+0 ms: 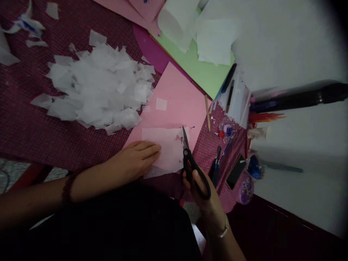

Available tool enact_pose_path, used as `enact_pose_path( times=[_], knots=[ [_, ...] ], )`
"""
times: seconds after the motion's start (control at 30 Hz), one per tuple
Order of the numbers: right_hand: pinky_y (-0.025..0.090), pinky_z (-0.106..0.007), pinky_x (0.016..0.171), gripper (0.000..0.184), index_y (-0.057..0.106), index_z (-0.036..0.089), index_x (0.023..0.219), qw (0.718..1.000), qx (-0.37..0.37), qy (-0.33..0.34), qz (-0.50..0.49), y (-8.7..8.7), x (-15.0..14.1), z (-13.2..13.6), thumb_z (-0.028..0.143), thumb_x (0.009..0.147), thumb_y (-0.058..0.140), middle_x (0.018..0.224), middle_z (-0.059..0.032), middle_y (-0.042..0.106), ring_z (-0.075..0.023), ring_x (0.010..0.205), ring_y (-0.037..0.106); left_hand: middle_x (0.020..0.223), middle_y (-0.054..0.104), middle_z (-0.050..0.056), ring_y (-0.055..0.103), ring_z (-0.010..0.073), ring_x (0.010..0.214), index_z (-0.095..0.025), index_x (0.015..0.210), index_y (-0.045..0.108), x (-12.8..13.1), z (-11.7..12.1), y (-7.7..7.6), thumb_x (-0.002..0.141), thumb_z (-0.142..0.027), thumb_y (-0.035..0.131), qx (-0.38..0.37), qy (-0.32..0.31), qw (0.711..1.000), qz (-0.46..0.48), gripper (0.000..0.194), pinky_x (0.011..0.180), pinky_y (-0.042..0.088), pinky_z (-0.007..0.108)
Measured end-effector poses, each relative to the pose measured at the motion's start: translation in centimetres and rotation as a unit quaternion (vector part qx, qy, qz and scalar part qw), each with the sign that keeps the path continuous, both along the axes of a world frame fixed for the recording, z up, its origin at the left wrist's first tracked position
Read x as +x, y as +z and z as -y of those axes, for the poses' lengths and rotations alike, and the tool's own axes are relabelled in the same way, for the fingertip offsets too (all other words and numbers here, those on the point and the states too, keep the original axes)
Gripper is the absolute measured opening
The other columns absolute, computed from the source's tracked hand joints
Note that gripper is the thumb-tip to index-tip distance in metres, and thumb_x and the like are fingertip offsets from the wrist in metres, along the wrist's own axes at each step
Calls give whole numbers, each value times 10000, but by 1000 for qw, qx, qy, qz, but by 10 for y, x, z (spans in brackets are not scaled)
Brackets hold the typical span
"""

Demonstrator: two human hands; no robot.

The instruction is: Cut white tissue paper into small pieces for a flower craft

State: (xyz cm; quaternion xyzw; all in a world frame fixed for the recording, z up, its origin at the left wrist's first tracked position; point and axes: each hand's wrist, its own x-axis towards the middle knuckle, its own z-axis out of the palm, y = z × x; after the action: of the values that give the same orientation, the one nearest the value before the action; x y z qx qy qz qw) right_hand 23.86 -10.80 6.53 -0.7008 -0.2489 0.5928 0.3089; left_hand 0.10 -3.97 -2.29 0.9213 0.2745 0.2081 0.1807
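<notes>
Red-checked, cloth-covered table. At lower centre, the left hand lies flat on a thin white paper sheet, seemingly steadying it over pink card; the right hand grips black-handled metal scissors, blades at its right edge. White paper pieces heap upper left.

I could read no text, label, brand, number or sign in the head view. No characters were legible on the black scissors, the dark phone or the round purple container. Blue marks at the upper edge were too small to resolve.
</notes>
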Motion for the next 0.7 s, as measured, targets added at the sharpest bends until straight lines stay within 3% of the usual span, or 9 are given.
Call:
enact_pose_path(
  times=[0.2, 0.33, 0.47, 0.57, 0.7],
  knots=[
    [455, -255, 608, 308, 665, 251, 1081, 998, -17, 24, 46, 4, 6, -2, 496, 896, 686, 758, 20, 570, -125, 660, 529, 1212, 720, 143, 636, 248, 1133, -75, 1180, 693, 1, -1, 1, 964, -136, 486, 15, 4, 1000, 19, 306, 992, 521, 351],
    [385, -248, 526, 391, 654, 219, 1040, 995, -22, 74, 60, -4, 17, -3, 566, 865, 696, 690, 38, 527, -107, 586, 459, 1217, 719, 135, 635, 252, 1133, -86, 1182, 694, 3, 0, -1, 976, -159, 474, 13, 13, 1000, 13, 310, 975, 530, 358],
    [306, -230, 450, 383, 634, 218, 981, 996, -43, 70, 44, -11, 21, -4, 564, 842, 720, 644, 58, 499, -83, 502, 392, 1220, 718, 135, 637, 254, 1131, -83, 1178, 694, 3, 0, 1, 973, -159, 489, 9, 14, 1000, 14, 300, 974, 529, 357],
    [366, -241, 481, 390, 634, 216, 963, 997, -31, 63, 25, -12, 21, -7, 585, 853, 693, 665, 39, 539, -102, 538, 442, 1218, 720, 135, 642, 253, 1131, -86, 1177, 694, 2, 0, 3, 970, -160, 506, 1, 16, 1000, 11, 290, 972, 531, 358],
    [511, -341, 654, 488, 656, 254, 1111, 999, 36, 37, -15, -7, 29, -7, 678, 881, 585, 881, -45, 665, -189, 728, 588, 1239, 713, 137, 637, 250, 1157, -86, 1203, 684, 0, 0, 2, 978, -162, 491, -5, 7, 1000, 12, 306, 1000, 526, 363]
  ],
)
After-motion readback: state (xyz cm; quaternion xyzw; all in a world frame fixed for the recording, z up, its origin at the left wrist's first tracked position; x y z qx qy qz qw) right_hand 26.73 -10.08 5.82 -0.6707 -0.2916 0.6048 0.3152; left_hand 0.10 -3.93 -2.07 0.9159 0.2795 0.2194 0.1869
